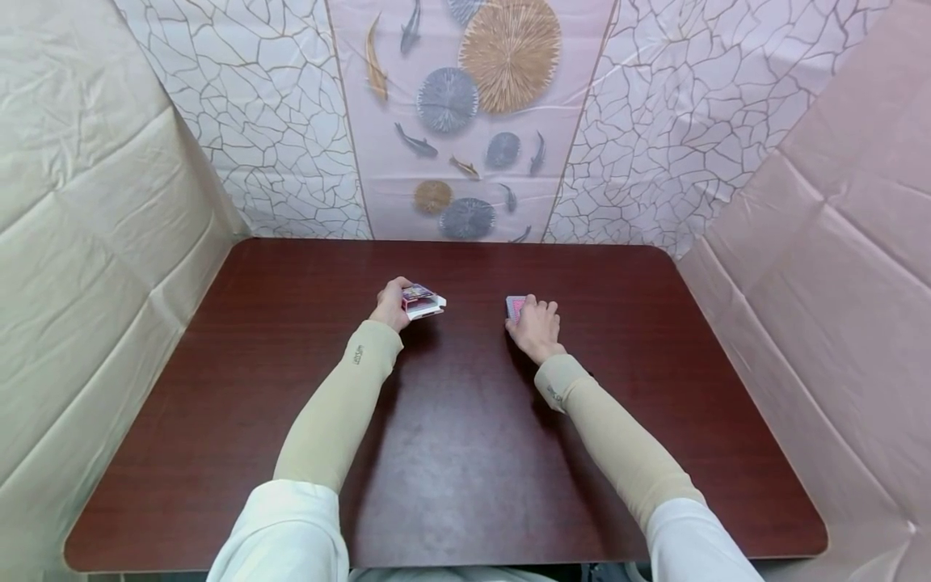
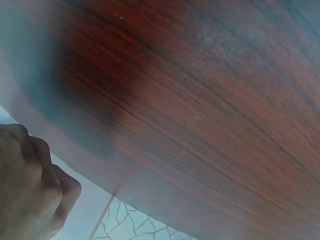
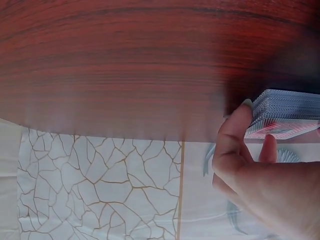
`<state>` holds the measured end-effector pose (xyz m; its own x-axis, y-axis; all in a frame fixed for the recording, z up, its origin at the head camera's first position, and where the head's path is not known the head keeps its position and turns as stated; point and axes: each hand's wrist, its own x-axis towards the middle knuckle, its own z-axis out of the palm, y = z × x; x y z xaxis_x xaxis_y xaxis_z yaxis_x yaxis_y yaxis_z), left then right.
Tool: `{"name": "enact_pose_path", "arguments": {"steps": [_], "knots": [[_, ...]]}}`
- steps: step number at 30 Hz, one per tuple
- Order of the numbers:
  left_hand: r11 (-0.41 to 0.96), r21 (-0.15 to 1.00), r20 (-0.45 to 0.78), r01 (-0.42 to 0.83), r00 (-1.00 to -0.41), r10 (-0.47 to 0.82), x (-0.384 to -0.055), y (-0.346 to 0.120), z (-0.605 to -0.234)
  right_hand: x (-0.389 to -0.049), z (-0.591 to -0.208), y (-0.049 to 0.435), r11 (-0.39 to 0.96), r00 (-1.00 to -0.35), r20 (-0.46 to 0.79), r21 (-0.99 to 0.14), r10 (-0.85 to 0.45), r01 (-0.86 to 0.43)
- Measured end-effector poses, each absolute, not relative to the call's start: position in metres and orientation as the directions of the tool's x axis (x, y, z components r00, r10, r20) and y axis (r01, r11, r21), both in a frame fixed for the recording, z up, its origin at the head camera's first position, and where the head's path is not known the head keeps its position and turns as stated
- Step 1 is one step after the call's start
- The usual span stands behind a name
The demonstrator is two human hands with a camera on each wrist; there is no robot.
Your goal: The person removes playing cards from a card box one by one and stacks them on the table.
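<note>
My left hand grips a small card box over the left-centre of the table, its open end with white flaps facing right. In the left wrist view the curled left hand shows at the lower left, and the box is hidden behind it. To the right, my right hand holds a deck of playing cards with red-patterned backs. The right wrist view shows the fingers at the edge of the squared-up deck, with one fingertip near its red face.
A dark reddish-brown table with rounded corners spreads under both hands. Behind it hangs a patterned cloth with a crackle design, and pale fabric walls close in the left and right sides.
</note>
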<state>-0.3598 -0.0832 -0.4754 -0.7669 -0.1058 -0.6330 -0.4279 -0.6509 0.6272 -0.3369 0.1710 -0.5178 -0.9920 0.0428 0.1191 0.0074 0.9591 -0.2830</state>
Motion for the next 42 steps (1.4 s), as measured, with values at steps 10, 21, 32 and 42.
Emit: {"name": "enact_pose_path", "arguments": {"steps": [10,21,32,42], "knots": [[-0.633,0.636,-0.631,-0.442,-0.77,-0.096,-0.36,-0.079,-0.477,-0.337,-0.517,0.171,0.96,-0.992,0.111,-0.279,0.051,0.018],[-0.616,0.653,-0.623,-0.441,-0.775,-0.106,-0.36,-0.077,-0.476,-0.338,-0.516,0.17,0.953,-0.991,0.116,-0.302,0.07,0.032],[-0.622,0.65,-0.614,-0.438,-0.784,-0.09,-0.353,-0.072,-0.471,-0.315,-0.462,0.126,0.795,-0.895,0.338,-0.434,-0.293,-0.424],[-0.62,0.654,-0.598,-0.434,-0.799,-0.071,-0.356,-0.061,-0.465,-0.3,-0.446,0.094,0.692,-0.831,0.335,-0.46,-0.445,-0.556]]}}
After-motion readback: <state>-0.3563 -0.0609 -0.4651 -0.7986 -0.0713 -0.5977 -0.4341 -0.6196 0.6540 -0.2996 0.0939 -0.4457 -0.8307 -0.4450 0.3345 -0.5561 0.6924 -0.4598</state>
